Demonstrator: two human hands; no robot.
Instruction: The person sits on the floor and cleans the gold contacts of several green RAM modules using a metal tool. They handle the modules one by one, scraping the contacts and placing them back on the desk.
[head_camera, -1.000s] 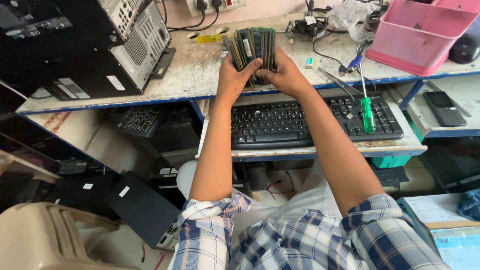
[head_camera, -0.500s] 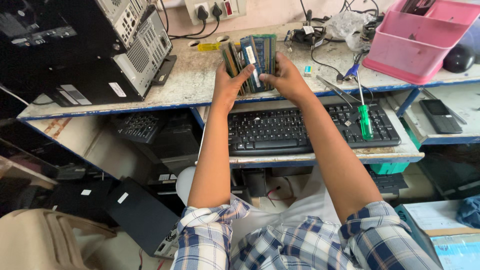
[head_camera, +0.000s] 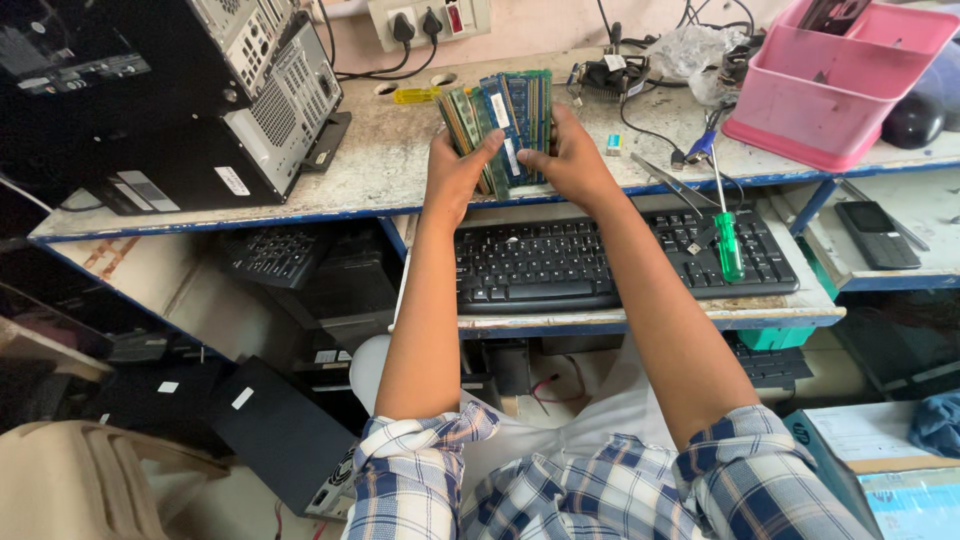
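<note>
**2 hands closed on 1 fanned stack of memory modules above the keyboard**

2 landmarks frame the scene, but the black keyboard (head_camera: 620, 262) is used for every place below. Far to its left and further back, a computer case (head_camera: 180, 100) is seen lying on the worn bench (head_camera: 390, 165). Directly behind the keyboard's left half, the left hand (head_camera: 455, 172) is wrapped around the left edge of the stack of memory modules (head_camera: 500, 125), thumb laid across the front faces. The stack is held upright, long axis running away from the keyboard toward the wall sockets (head_camera: 430, 20), and the green and blue boards are splayed at the top like a fan. Just right of it, still behind the keyboard, the right hand (head_camera: 575, 160) is closed on the stack's right edge. Both hands are equally near, since the stack is clamped between them; it is judged to lie straight ahead of both palms. On the keyboard's right end a green-handled screwdriver (head_camera: 727, 240) is rested. Behind and right of the keyboard a pink tray (head_camera: 830, 90) is set.
</note>
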